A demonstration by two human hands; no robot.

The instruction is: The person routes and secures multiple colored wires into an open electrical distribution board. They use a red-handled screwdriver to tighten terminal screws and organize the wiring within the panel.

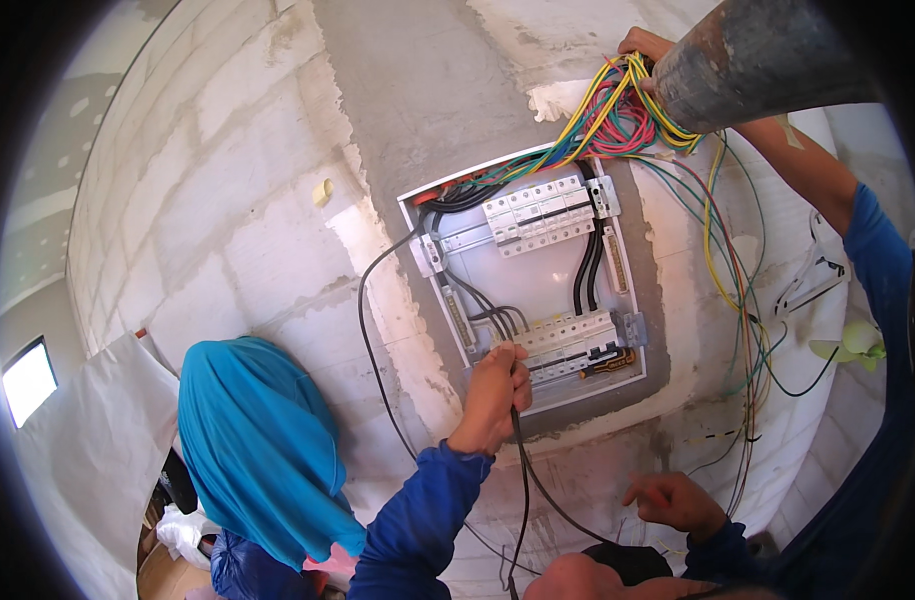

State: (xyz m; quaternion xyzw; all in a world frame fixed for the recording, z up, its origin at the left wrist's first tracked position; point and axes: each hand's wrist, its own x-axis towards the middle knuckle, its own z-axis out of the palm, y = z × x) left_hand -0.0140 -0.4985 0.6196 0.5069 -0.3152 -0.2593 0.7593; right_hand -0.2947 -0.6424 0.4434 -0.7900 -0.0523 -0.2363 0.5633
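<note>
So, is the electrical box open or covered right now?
Open: no cover is fitted on the electrical box, and its breakers and black cables are exposed.

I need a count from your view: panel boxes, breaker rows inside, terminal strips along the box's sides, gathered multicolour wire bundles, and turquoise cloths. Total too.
Panel box: 1
Breaker rows, upper and lower: 2
Terminal strips, left and right: 2
Multicolour wire bundle: 1
Turquoise cloth: 1
Total: 7
</note>
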